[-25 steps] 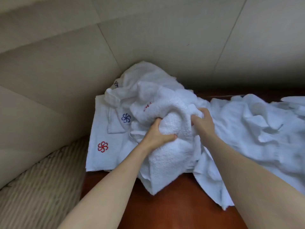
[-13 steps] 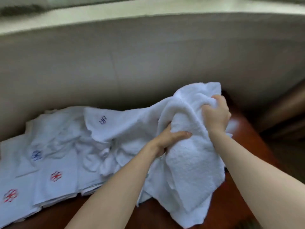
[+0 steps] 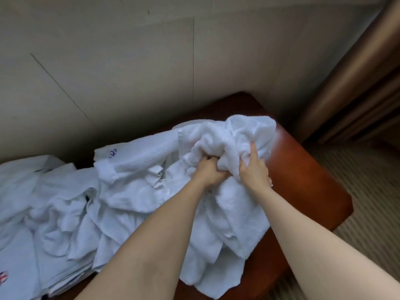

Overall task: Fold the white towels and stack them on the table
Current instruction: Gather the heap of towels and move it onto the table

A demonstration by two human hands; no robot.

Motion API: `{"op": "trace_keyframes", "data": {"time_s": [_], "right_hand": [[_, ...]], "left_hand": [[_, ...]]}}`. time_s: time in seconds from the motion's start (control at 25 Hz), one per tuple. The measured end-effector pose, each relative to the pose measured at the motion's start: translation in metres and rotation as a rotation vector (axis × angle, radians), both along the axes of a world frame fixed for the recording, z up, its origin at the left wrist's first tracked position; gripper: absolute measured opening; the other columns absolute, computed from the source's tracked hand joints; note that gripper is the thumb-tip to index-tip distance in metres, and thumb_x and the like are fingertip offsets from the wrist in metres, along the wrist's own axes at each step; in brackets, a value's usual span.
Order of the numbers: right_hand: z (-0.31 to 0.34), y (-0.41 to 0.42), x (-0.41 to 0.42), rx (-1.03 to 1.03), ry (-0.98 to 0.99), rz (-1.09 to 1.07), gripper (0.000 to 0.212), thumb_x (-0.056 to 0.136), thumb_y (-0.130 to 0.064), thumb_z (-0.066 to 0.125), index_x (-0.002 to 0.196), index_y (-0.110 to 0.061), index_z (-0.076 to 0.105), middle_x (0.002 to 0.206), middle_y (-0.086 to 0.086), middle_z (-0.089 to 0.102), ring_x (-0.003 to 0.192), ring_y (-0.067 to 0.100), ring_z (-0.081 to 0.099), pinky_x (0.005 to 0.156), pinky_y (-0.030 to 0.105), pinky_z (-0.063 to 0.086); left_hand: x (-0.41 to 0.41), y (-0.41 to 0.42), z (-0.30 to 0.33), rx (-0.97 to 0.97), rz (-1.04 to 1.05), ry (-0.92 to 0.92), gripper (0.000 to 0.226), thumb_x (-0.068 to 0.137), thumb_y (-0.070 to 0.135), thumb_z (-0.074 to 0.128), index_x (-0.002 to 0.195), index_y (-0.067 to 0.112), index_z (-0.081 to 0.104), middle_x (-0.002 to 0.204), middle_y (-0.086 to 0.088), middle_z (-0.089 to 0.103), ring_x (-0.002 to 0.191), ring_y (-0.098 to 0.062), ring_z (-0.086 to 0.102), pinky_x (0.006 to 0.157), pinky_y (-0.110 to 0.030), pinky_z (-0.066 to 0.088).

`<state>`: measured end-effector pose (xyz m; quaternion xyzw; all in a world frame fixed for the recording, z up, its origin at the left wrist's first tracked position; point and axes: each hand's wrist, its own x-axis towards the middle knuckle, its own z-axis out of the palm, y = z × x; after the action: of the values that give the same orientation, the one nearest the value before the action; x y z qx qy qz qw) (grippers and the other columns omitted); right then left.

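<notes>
Hotel room or guest-lodging interior

A heap of white terry towels with small embroidered blue and red emblems (image 3: pixel 112 153) lies on a glossy reddish-brown wooden table (image 3: pixel 307 182), against beige panelled wall (image 3: pixel 129 61), beside bronze-brown pleated curtains (image 3: pixel 357 83) and striped beige carpet (image 3: pixel 368 202).

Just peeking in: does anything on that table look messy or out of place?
Yes. The white towels lie in a crumpled, unfolded heap across the wooden table. Both hands, left and right, grip one bunched towel whose end droops over the table's front edge.
</notes>
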<state>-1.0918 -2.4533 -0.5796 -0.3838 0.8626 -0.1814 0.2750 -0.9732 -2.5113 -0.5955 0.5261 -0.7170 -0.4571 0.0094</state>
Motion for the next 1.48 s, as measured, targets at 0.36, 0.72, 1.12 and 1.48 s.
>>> {"op": "trace_keyframes", "data": {"time_s": [0.36, 0.72, 1.12, 1.48], "right_hand": [[-0.017, 0.071, 0.052, 0.067, 0.115, 0.027, 0.097, 0.074, -0.08, 0.043, 0.148, -0.041, -0.004, 0.158, 0.006, -0.006, 0.146, 0.027, 0.003, 0.113, 0.052, 0.013], [-0.098, 0.054, 0.058, -0.242, 0.325, -0.163, 0.1, 0.065, -0.074, 0.053, 0.142, -0.017, 0.028, 0.15, 0.022, 0.025, 0.135, 0.041, 0.031, 0.101, 0.06, 0.034], [-0.124, -0.054, -0.049, -0.389, 0.373, -0.132, 0.095, 0.069, -0.077, 0.049, 0.141, -0.016, 0.034, 0.149, 0.017, 0.03, 0.135, 0.036, 0.034, 0.106, 0.053, 0.031], [-0.111, -0.072, -0.078, -0.296, 0.302, -0.125, 0.099, 0.076, -0.066, 0.058, 0.15, -0.014, 0.018, 0.156, 0.009, 0.013, 0.144, 0.027, 0.014, 0.116, 0.046, 0.014]], "left_hand": [[0.159, 0.011, -0.018, -0.135, 0.635, -0.17, 0.071, 0.077, 0.052, 0.068, 0.136, 0.023, 0.041, 0.136, -0.015, 0.035, 0.125, -0.034, 0.04, 0.101, -0.044, 0.039], [0.119, 0.016, -0.097, 0.141, 0.67, 0.053, 0.1, 0.039, 0.067, 0.063, 0.126, 0.02, 0.048, 0.133, -0.007, 0.052, 0.122, -0.025, 0.05, 0.102, -0.043, 0.043], [0.03, -0.061, -0.109, 0.14, 0.583, 0.317, 0.039, 0.06, 0.049, 0.068, 0.091, 0.038, 0.048, 0.104, 0.012, 0.06, 0.106, -0.012, 0.059, 0.096, -0.037, 0.048], [0.01, -0.092, -0.109, 0.117, 0.513, 0.124, 0.078, 0.079, 0.053, 0.064, 0.14, 0.017, 0.03, 0.144, -0.007, 0.036, 0.133, -0.025, 0.033, 0.109, -0.041, 0.032]]}}
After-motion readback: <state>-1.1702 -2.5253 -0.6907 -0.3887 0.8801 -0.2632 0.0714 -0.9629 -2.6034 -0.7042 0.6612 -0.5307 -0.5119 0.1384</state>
